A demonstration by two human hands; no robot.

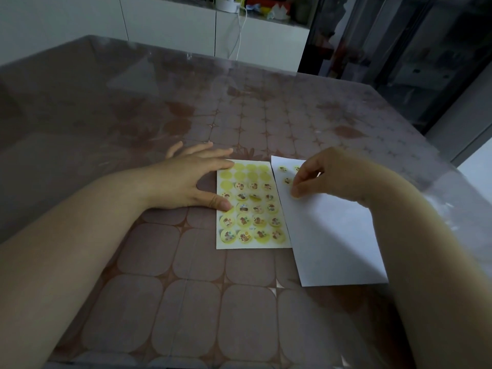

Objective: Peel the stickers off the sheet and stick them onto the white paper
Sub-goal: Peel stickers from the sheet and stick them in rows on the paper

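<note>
Honestly, early days: few stickers (282,169) on white paper (332,235), right hand (327,177) fingers (298,190) pinching another sticker (294,196) down, left hand (183,182) flat on mostly-full sticker sheet (253,211).

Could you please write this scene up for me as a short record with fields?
left hand: flat, thumb and fingers pressing the left edge of the sticker sheet
right hand: fingertips pinching a sticker on the white paper
sticker sheet: upper circles bare, lower rows full
white paper: right of the sheet, other stickers near its top left corner
table: patterned cover
</note>
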